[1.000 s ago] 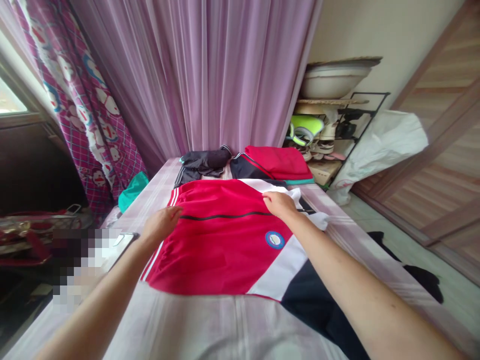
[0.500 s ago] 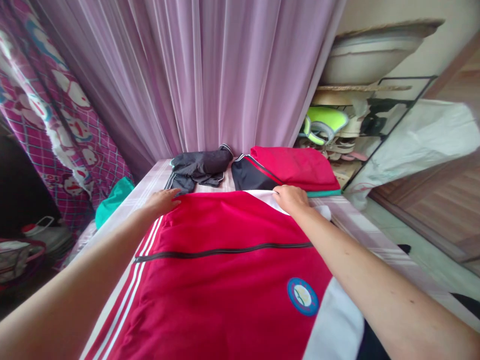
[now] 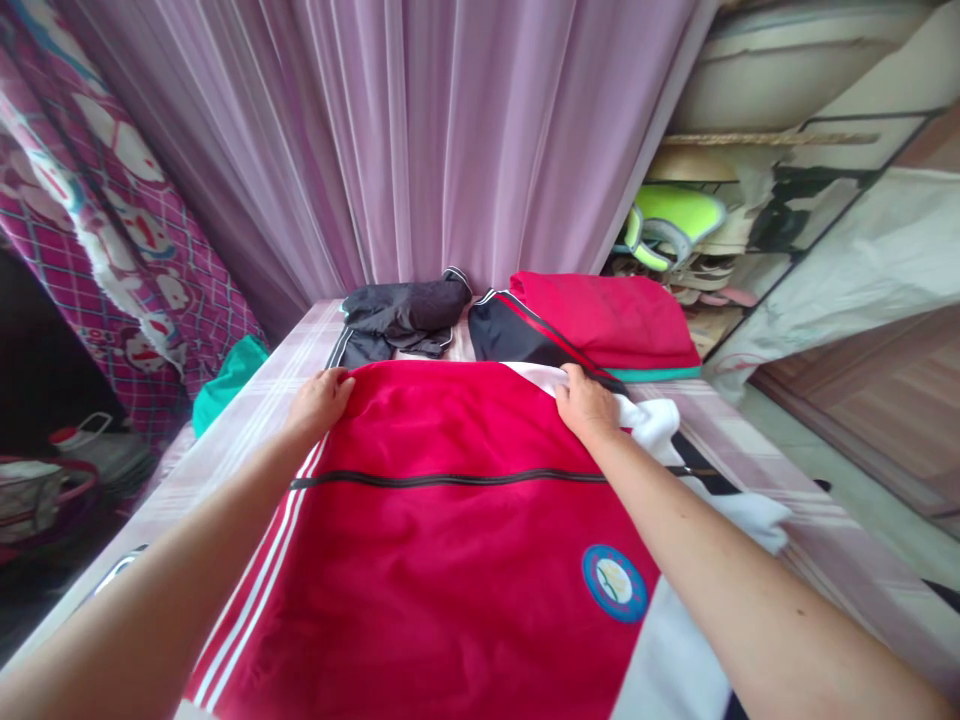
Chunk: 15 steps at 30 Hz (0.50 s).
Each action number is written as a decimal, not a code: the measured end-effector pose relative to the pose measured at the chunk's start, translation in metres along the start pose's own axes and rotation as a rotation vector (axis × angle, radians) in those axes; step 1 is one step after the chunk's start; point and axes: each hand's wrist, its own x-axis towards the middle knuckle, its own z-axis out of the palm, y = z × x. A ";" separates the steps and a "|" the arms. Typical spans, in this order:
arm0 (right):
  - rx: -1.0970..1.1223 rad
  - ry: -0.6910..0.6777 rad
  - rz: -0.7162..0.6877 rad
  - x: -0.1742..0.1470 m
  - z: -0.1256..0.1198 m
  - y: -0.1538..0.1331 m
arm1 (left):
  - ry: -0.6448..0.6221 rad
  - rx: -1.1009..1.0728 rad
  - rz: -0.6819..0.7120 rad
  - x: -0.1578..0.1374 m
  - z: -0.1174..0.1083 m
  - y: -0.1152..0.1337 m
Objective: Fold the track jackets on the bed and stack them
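Observation:
A red zip-up jacket lies spread across the table, its black zipper running sideways. White stripes edge its left side, and a round blue badge sits at the right. At the jacket's far left corner, my left hand has its fingers curled over the fabric. My right hand grips the far edge where red meets a white panel. Beyond that edge rest a crumpled dark garment with white piping and a folded red garment with black and striped parts. My right forearm covers part of the jacket's white side.
A checked cloth covers the table. Behind it hangs a purple curtain, with a patterned pink curtain at left. A teal cloth lies by the left edge. A rack at right holds a lime-green visor and shoes.
My left hand has closed over the jacket's far left corner. My right hand keeps its grip on the far edge. The view has shifted slightly, and more of the white sleeve shows at right.

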 end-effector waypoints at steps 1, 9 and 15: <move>0.025 0.008 -0.032 -0.005 -0.001 0.002 | 0.008 -0.020 -0.003 -0.004 -0.003 -0.006; -0.043 0.030 -0.208 -0.069 -0.013 0.017 | -0.145 -0.002 -0.135 -0.053 -0.022 -0.043; -0.147 0.188 -0.004 -0.106 -0.024 0.074 | -0.316 0.021 -0.107 -0.070 -0.028 -0.039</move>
